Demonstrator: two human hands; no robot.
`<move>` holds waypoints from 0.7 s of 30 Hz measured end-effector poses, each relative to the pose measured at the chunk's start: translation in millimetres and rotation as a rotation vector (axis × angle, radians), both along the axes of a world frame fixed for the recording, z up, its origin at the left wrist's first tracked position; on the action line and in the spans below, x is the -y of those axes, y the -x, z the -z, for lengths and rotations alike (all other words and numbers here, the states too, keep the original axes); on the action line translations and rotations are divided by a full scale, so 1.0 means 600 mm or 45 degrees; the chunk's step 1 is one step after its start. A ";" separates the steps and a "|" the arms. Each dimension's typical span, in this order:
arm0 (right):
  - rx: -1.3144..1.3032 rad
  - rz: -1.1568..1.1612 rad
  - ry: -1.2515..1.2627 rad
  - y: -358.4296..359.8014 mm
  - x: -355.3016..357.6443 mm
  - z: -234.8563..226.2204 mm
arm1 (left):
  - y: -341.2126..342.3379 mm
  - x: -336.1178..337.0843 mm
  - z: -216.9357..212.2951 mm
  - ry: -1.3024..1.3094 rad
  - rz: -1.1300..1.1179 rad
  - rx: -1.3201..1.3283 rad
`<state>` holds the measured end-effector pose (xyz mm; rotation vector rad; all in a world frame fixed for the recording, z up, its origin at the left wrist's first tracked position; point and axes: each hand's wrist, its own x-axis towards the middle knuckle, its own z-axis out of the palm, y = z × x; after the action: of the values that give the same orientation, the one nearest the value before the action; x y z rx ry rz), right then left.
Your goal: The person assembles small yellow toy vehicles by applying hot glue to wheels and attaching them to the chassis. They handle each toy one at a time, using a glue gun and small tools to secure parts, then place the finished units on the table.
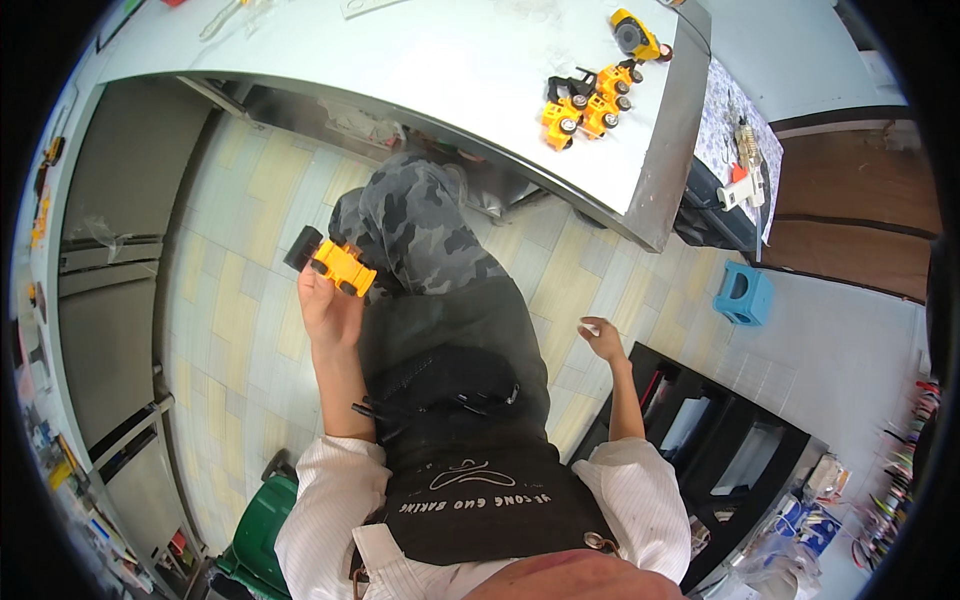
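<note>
My left hand (333,312) is raised on the left, its fingers closed on a yellow toy construction truck (344,268) with black wheels and a black scoop-like end. The toy is tilted, and the fingertips behind it are partly hidden. My right hand (603,340) hangs on the right, away from any toy, its fingers loosely bent and apart, with nothing visible in them. On the white table ahead, several yellow toy trucks (597,112) lie grouped at the right. Just beyond them stands another yellow toy vehicle (640,38) with a large grey drum.
The white table (400,50) has a metal edge and runs across the front. A blue stool (743,294) stands right, near a side table (735,110) holding a glue-gun-like tool (745,188). A black shelf unit (690,425) is beside my right arm, a green bin (262,535) lower left.
</note>
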<state>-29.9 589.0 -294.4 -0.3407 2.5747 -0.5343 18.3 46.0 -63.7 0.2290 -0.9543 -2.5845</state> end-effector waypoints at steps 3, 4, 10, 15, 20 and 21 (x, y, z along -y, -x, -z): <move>0.485 0.468 0.526 0.001 0.087 0.045 | 0.007 -0.001 0.019 -0.189 0.064 -0.190; 0.419 0.358 0.411 0.012 0.121 0.054 | 0.009 -0.013 0.016 -0.227 0.025 -0.113; 0.279 0.097 0.743 0.112 0.355 0.069 | 0.040 -0.059 0.006 -0.300 0.259 -0.197; 0.280 0.128 0.838 0.187 0.526 0.076 | 0.049 -0.076 0.038 -0.304 0.308 -0.139; 0.287 0.243 0.499 0.220 0.594 0.093 | 0.053 -0.086 0.062 -0.427 0.341 -0.083; 0.292 0.243 0.403 0.221 0.597 0.104 | 0.052 -0.080 0.068 -0.436 0.366 -0.121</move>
<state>-162.6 230.5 -356.9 -0.1280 2.3112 -0.9947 -12.8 94.2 -104.8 0.0592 -0.5381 -2.9852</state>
